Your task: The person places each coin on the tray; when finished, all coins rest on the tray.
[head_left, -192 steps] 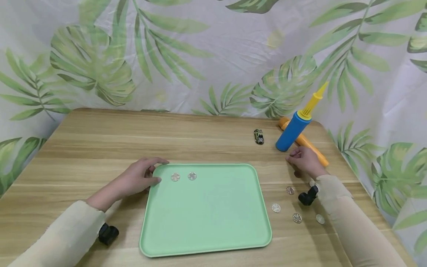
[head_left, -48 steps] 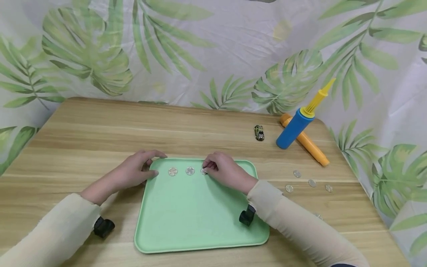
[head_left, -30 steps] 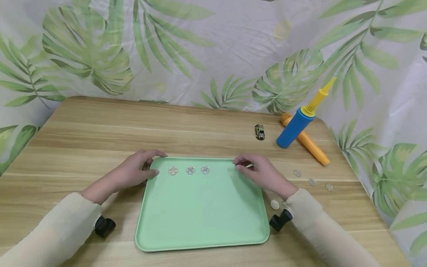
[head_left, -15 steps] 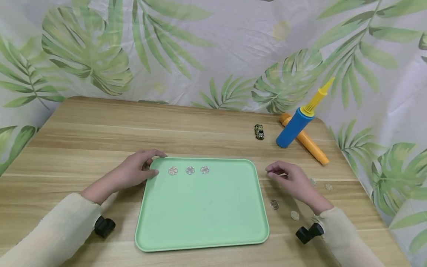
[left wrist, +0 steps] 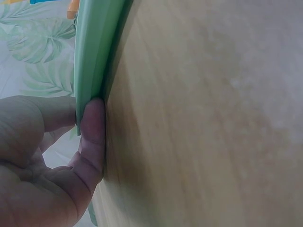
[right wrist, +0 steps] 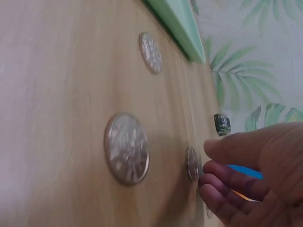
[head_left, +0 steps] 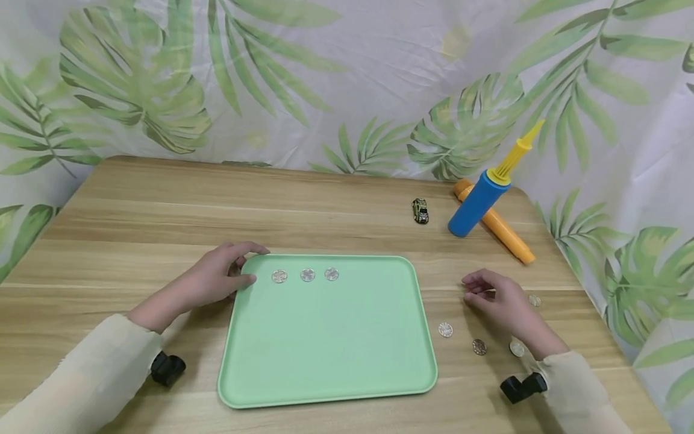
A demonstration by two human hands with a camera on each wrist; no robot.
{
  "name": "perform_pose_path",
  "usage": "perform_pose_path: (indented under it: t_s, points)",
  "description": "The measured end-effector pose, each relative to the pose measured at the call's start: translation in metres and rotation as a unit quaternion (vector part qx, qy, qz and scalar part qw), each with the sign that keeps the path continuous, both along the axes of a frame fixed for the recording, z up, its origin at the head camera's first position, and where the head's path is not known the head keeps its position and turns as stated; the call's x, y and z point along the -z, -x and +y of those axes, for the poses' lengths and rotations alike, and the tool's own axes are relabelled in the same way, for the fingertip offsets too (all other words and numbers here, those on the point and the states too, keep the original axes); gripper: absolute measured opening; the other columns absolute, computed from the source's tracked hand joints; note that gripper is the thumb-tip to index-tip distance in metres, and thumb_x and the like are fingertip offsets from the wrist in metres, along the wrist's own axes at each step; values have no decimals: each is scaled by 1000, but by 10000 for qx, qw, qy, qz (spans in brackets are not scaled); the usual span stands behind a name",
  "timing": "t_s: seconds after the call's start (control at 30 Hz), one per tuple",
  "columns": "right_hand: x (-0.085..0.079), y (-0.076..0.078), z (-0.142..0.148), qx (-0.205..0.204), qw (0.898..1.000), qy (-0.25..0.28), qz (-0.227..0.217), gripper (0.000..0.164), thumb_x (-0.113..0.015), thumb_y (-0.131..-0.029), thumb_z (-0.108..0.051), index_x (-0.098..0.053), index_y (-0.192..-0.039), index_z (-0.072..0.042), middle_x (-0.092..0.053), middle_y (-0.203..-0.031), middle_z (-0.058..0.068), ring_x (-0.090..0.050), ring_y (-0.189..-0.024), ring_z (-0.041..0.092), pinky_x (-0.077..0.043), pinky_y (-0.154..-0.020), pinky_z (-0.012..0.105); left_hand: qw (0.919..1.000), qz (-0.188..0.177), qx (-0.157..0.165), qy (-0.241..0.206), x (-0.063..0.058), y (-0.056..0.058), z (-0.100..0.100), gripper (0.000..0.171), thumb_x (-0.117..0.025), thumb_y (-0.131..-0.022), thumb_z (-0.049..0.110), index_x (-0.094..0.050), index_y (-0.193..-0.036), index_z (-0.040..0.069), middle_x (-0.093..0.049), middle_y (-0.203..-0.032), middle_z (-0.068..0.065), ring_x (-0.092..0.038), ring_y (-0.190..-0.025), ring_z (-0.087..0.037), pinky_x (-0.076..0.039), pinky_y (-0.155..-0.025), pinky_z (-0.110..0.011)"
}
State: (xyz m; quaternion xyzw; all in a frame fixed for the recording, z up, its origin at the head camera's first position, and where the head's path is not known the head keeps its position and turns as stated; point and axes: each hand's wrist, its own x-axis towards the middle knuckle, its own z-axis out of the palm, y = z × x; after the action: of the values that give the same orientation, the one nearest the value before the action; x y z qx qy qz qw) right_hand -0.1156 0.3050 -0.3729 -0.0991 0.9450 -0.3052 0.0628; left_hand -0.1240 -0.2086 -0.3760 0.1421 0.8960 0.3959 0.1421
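Observation:
My left hand (head_left: 208, 282) holds the green tray (head_left: 325, 337) at its far left corner. In the left wrist view, its fingertips pinch the tray's rim (left wrist: 94, 52). Three silver coins lie in a row along the tray's far side: a left coin (head_left: 279, 276), a middle coin (head_left: 307, 275) and a right coin (head_left: 331, 274). My right hand (head_left: 501, 301) hovers low over the table right of the tray, fingers loosely bent. In the right wrist view, a coin (right wrist: 191, 163) lies right by its parted fingertips.
Several coins are scattered right of the tray, among them a coin (head_left: 445, 330) near its edge and a coin (head_left: 534, 300) beyond my hand. A toy car (head_left: 420, 211), a blue and yellow pump (head_left: 479, 202) and an orange microphone-like toy (head_left: 506, 235) sit farther back.
A third coin has joined the two on the tray. My right hand set it down, let go, and moved right to the loose coins. My left hand keeps its hold on the corner.

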Motion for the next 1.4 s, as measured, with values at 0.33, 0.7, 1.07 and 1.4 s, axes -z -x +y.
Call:
perform_pose_path:
  t_s: [0.33, 0.7, 1.07, 1.4]
  points:
    - [4, -14, 7, -168, 9988, -378, 258, 27, -79, -91, -6, -71, -116, -2, -72, -106, 9, -65, -95, 17, -61, -85, 33, 10000, 33, 25, -7, 2, -1, 1, 49, -68, -97, 1, -56, -144, 5, -56, -100, -16, -53, -68, -17, -50, -57, -28]
    - [7, -15, 4, -235, 9974, -318, 606, 23, -78, -89, 3, -71, -110, -1, -73, -96, 6, -64, -86, 9, -60, -77, 29, 10000, 11, 25, 37, 3, 0, 2, 50, -68, -97, 2, -55, -145, 5, -58, -98, -14, -53, -70, -17, -49, -58, -28]
    - [1, -4, 6, -365, 9988, -328, -22, 18, -74, -95, -4, -69, -112, -2, -69, -93, 3, -58, -83, 7, -53, -72, 20, 9997, 145, -30, 202, 2, -3, -1, 50, -69, -97, 4, -56, -145, 6, -56, -104, -16, -51, -78, -19, -46, -64, -29]
    - [1, -4, 8, -204, 9986, -306, -377, 13, -76, -95, -11, -71, -104, -3, -69, -91, 3, -58, -81, 7, -50, -70, 20, 9997, 116, -43, 222, 2, -1, 1, 50, -69, -97, 4, -56, -145, 7, -57, -103, -16, -51, -76, -18, -47, -64, -30]
